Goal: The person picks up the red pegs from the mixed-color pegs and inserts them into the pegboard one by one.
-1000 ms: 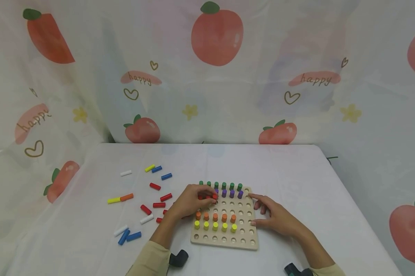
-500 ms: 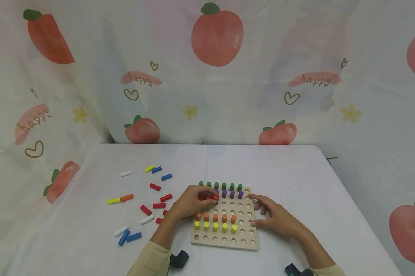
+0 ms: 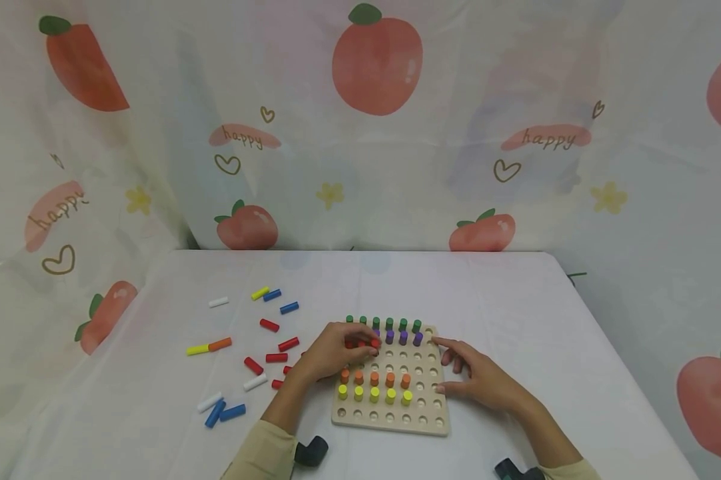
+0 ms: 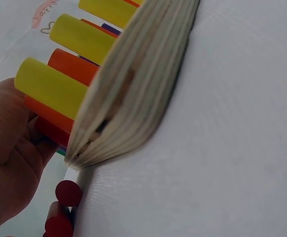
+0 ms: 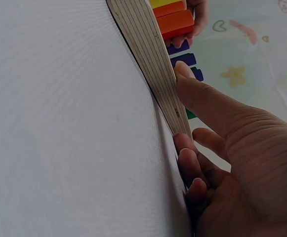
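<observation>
A wooden pegboard (image 3: 390, 430) with rows of holes lies on the table. Green pegs (image 3: 389, 323) and purple pegs (image 3: 404, 338) stand at its far side, orange pegs (image 3: 390, 379) and yellow pegs (image 3: 374, 395) nearer. My left hand (image 3: 330, 350) reaches over its left side and pinches a red peg (image 3: 375, 344) at the third row; the fingers partly hide other red pegs there. In the right wrist view my right hand (image 5: 262, 153) touches the board's edge, thumb laid against it and several fingers bent beside the corner. Nothing is gripped in the right hand.
Left of the board lie loose red pegs (image 3: 276, 357), blue pegs (image 3: 232, 411), white pegs (image 3: 209, 402), a yellow peg (image 3: 198, 349) touching an orange peg (image 3: 220, 343). The white tablecloth (image 3: 486, 293) meets a fruit-printed curtain (image 3: 360, 180) behind. The left forearm hides some red pegs.
</observation>
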### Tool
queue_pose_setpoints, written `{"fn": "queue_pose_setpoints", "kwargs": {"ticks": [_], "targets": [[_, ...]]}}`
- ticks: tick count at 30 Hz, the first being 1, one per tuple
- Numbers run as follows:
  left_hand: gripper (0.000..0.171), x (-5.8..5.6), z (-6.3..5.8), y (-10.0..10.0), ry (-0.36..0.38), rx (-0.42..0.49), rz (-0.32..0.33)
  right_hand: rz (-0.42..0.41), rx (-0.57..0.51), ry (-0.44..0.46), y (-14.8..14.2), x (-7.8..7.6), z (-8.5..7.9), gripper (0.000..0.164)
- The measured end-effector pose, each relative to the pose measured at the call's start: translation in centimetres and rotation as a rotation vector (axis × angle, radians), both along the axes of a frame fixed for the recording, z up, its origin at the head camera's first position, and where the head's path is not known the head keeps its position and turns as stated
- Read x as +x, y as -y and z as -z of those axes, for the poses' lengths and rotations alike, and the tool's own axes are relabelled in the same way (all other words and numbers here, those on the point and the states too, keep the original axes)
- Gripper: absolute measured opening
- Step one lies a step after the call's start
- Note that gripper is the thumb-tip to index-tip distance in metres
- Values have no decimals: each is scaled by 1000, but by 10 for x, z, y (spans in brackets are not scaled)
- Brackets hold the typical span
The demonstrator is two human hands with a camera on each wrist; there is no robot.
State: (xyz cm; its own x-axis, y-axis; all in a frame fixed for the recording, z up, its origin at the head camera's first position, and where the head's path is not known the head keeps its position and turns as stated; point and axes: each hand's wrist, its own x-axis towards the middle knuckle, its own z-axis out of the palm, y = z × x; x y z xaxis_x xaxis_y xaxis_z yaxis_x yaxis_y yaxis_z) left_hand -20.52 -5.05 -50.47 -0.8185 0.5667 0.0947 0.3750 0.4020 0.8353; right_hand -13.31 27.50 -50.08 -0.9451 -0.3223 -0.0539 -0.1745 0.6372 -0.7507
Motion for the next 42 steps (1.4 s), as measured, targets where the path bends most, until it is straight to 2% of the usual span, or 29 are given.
{"fn": "queue_pose_setpoints", "kwargs": {"ticks": [18, 42], "targets": [[18, 0, -1, 0, -9, 15, 11, -15, -2, -8, 0, 1, -1, 82], [22, 1, 0, 0, -1, -26, -6, -9, -15, 2, 0, 0, 0, 82]]}}
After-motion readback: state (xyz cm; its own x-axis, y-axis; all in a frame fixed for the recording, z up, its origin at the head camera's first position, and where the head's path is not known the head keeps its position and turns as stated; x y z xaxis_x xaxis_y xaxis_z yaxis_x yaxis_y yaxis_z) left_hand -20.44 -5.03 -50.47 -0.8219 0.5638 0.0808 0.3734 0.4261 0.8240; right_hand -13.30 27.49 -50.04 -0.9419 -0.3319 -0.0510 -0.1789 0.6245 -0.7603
